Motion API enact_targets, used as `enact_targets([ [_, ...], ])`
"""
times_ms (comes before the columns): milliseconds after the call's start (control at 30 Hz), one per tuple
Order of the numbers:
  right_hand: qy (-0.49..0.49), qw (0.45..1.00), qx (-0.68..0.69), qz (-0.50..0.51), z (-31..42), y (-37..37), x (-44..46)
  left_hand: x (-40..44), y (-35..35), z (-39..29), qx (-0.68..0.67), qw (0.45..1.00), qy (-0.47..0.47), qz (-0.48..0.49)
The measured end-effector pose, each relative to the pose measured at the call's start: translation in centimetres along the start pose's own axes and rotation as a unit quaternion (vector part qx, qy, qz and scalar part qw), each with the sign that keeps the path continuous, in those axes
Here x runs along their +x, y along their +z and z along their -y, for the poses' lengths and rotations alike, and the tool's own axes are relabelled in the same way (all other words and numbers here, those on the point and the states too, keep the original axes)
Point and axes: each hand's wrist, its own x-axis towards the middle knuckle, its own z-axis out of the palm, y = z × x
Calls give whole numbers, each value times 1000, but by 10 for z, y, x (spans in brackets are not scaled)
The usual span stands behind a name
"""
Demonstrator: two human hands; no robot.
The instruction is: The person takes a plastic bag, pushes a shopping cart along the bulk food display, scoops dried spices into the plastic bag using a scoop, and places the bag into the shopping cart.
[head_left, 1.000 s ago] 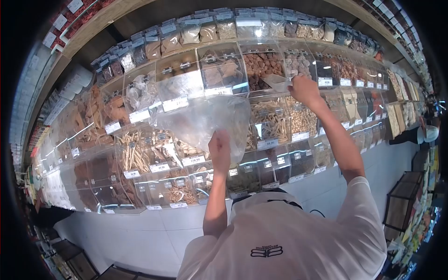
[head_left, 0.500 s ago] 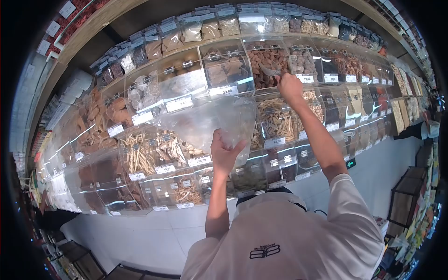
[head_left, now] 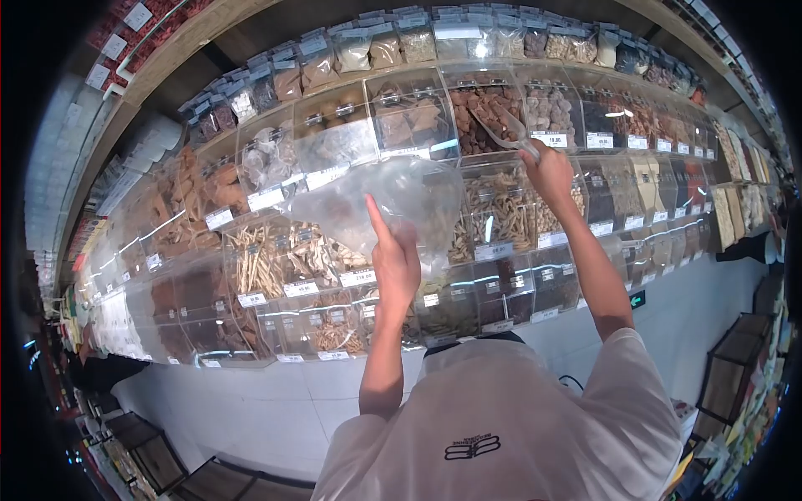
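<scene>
A clear plastic scoop [head_left: 508, 134] is gripped by its handle in my right hand [head_left: 551, 177]. The scoop tilts up to the left, its bowl at the open front of a bin of reddish-brown dried pieces [head_left: 464, 125]; I cannot tell how much lies in the bowl. My left hand [head_left: 396, 265] is closed on a clear plastic bag [head_left: 347, 196], index finger pointing up along it. The bag spreads wide in front of the bins, left of the scoop, and its mouth is hard to make out.
Clear bins of dried goods stand in rows with price labels [head_left: 551, 140]. Dried sticks [head_left: 259, 255] fill a lower bin at left. Filled bags [head_left: 351, 52] line the top shelf. Pale floor [head_left: 309, 405] shows below, with dark racks [head_left: 735, 355] at right.
My right hand has drawn back down and to the right, bringing the scoop outward at the brown pieces' bin. My left index finger has straightened upward against the bag.
</scene>
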Motion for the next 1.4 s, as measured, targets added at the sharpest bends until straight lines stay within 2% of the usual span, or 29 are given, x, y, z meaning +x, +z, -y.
enact_targets([
  [33, -10, 1000, 5, 2, -4, -2, -1, 0, 2, -4, 2, 1000, 12, -18],
  [133, -40, 999, 32, -2, -14, -8, -2, 8, -5, -15, 75, 997, 18, 20],
  [300, -94, 990, 104, 8, -11, -49, -12, 23, -6, -23, 54, 997, 6, 47],
  [433, -130, 978, 95, 130, 1, -108, -14, 28, -2, -28, 59, 998, -8, 19],
  [567, -202, 955, 66, 208, 24, -140, -15, 36, 3, -29, 58, 998, -23, 17],
  [667, -271, 933, 32, 235, 45, -124, -16, 41, 2, -31, 91, 995, -17, 27],
  [700, -337, 920, 12, 199, 60, -115, -16, 43, 1, -36, 98, 995, -13, 25],
  [767, -345, 896, -34, 279, 115, -94, -6, 41, 2, -40, 88, 996, -1, 9],
  [833, -430, 894, 42, 118, 149, -56, -15, 42, 4, -38, 60, 998, 16, -20],
  [933, -431, 896, -68, 79, 173, -39, -8, 34, -10, -40, 9, 999, -7, -41],
  [967, -432, 897, -33, 92, 161, -37, 0, 30, -12, -35, 8, 999, -12, -46],
  [1067, -354, 922, -81, 135, 139, -60, 3, 23, -18, -23, -2, 998, -26, -57],
  [1200, -303, 937, 42, 172, 81, -112, 0, 20, -22, -17, -31, 997, -33, -59],
  [1267, -212, 955, 30, 207, 49, -130, 7, 22, -22, -14, -44, 997, -29, -60],
  [1333, -164, 963, -80, 197, 30, -152, 20, 23, -19, -14, -58, 996, -28, -54],
  [1400, -172, 961, -146, 158, -5, -145, 42, 27, -13, -17, -69, 996, -40, -40],
])
